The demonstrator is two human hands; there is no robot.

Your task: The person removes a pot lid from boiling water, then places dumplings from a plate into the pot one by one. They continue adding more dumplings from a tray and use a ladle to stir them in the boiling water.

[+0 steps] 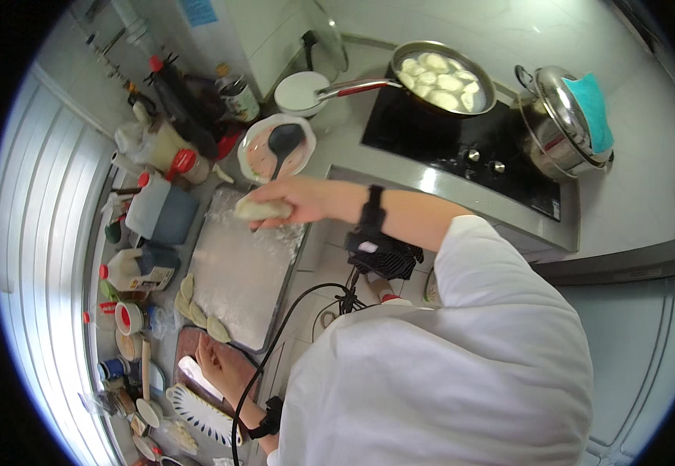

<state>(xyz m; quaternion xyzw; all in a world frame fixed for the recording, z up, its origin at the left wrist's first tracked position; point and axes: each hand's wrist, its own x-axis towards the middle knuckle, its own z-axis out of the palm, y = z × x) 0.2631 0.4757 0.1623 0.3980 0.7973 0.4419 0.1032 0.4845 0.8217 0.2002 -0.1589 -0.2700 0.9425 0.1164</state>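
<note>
My right hand holds a pale, uncooked dumpling over the top end of a floured grey board. My left hand is over a reddish-brown cutting board, beside a white-bladed tool; nothing shows in its fingers. Several dumplings lie in a row along the floured board's lower left edge. Above my right hand, a black ladle rests in a scalloped white bowl with pinkish contents. More dumplings sit in liquid in a frying pan on the hob.
A lidded steel pot with a turquoise cloth stands at the hob's right. Plastic jugs, bottles and jars line the window side. A patterned oblong dish lies near my left wrist. A black cable crosses before my body.
</note>
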